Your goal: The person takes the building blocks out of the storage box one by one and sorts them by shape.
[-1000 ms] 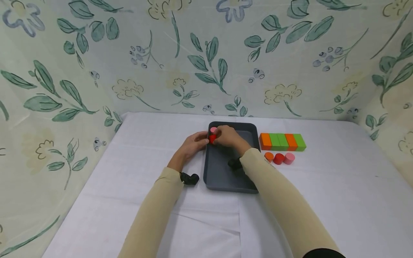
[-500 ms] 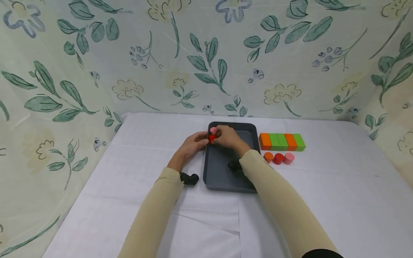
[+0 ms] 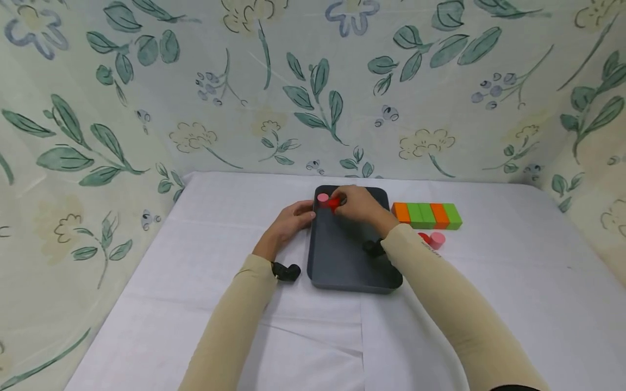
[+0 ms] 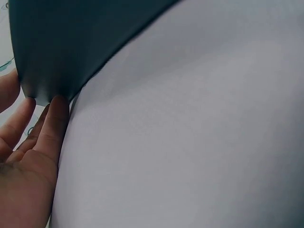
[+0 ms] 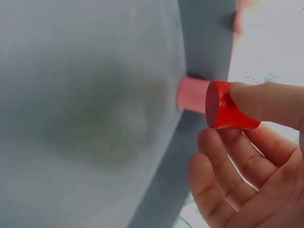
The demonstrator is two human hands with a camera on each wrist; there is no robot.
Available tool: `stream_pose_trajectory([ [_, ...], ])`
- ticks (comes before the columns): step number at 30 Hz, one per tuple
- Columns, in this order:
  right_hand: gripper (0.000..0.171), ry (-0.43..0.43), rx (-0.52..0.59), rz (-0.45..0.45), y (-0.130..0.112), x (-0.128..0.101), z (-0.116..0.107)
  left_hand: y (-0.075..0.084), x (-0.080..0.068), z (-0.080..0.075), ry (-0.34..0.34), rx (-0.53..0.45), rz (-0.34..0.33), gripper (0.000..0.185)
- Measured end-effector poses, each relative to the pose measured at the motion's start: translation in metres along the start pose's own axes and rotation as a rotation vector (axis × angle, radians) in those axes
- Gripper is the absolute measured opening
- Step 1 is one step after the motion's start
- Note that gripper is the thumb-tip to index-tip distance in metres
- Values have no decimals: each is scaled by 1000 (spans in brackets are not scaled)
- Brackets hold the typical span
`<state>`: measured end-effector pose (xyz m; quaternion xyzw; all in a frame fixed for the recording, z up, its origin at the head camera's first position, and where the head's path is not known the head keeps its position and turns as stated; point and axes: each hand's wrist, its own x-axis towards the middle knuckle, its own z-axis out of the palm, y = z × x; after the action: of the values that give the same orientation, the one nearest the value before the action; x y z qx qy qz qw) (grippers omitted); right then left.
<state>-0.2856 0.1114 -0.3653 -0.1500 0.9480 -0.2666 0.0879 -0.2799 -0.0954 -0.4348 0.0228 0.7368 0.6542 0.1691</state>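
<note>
A dark grey tray [image 3: 342, 266] lies mid-table. A pink cylinder [image 3: 323, 198] stands in its far left corner, against the wall [image 5: 192, 95]. My right hand [image 3: 343, 201] pinches a red cylinder [image 3: 334, 203] just right of the pink one and a little above the tray floor [image 5: 85, 104]. In the right wrist view the red cylinder [image 5: 228, 113] lies sideways under one finger [image 5: 266, 102] of my right hand [image 5: 237, 128]. My left hand [image 3: 292, 219] rests with straight fingers [image 4: 53, 121] against the tray's outer left wall [image 4: 71, 42].
A row of orange and green blocks [image 3: 426, 215] sits right of the tray. A red cylinder [image 3: 424, 237] and a pink cylinder [image 3: 437, 240] stand in front of it, partly behind my right sleeve [image 3: 440, 293]. White cloth [image 3: 513, 282] covers the table; floral walls enclose three sides.
My right hand carried the red cylinder from in front of the pink one to its right side. My right arm swung right and now covers the orange cylinder. The left hand stayed put.
</note>
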Motion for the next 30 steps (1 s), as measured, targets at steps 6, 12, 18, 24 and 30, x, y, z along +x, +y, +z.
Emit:
stream_pose_trajectory([
  [6, 37, 39, -54, -67, 7, -32, -25, -1, 1, 3, 6, -2, 1, 48],
  [12, 36, 68, -76, -122, 17, -78, -51, -1, 1, 4, 14, -10, -1, 48],
  [18, 39, 82, -41, -68, 32, -106, -69, -1, 0, 1, 24, -5, -6, 49],
  [24, 39, 119, -39, -2, 59, -129, -82, -3, -1, 2, 16, -14, -4, 49],
  [30, 41, 183, -82, 30, 95, -154, -92, -1, -2, 2, 18, -24, 1, 47],
])
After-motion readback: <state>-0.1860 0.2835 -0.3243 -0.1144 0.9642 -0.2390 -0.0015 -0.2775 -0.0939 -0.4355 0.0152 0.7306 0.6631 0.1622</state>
